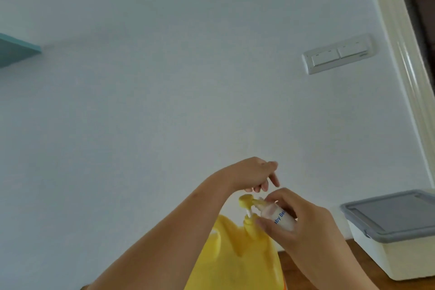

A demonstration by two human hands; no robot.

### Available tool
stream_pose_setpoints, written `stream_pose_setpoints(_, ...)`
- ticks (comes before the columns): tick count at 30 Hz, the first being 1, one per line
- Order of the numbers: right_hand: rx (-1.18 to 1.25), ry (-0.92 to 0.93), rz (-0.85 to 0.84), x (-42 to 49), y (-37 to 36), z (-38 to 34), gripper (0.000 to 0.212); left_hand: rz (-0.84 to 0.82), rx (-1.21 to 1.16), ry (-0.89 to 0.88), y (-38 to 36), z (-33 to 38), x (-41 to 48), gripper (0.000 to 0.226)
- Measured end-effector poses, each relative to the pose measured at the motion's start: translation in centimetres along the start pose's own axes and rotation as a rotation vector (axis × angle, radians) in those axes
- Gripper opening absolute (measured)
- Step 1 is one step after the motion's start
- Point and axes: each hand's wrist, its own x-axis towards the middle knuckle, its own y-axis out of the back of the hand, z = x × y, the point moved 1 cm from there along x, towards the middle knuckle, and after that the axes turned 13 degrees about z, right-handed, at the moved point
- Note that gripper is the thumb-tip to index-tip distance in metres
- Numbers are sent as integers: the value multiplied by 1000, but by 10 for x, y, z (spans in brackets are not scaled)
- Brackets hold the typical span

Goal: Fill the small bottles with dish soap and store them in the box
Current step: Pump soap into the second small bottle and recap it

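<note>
Right hand (303, 226) gripped small bottle (281, 218) at pump (246, 201) of yellow jug (235, 256), left hand (256, 173) hung loosely curled above, holding nothing, lidded box (404, 259) lower right hid its contents, jug bottom cropped.

We see through one head-worn camera, close behind and above the yellow soap jug (235, 259), facing the wall (164, 101) beyond it.

Brown wooden surface (379, 274): only a strip shows, below and right of the right hand (299, 221). On it is a white box (397, 254), grey lid (393, 214) on, well right of that hand. Yellow jug (237, 256) below-left of the hand; base out of frame, footing unseen.
</note>
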Motion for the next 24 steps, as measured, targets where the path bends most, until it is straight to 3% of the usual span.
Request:
stream_pose_setpoints(5,-20,25,15,-2,1,-1,29,39,45,127,-16,-27,-9,37)
stream_pose_setpoints(9,-135,40,-7,-4,0,4,27,-20,325,-47,-31,-35,-2,22)
stream_pose_setpoints(13,-144,0,4,-6,1,1,27,-67,460,-86,-33,-31,-1,16)
stream_pose_setpoints(20,-49,19,27,-4,1,-3,28,-67,318,-36,-9,-4,0,38)
stream_pose_setpoints(24,-54,25,45,-3,0,-1,30,-106,322,-7,-19,-2,-6,18)
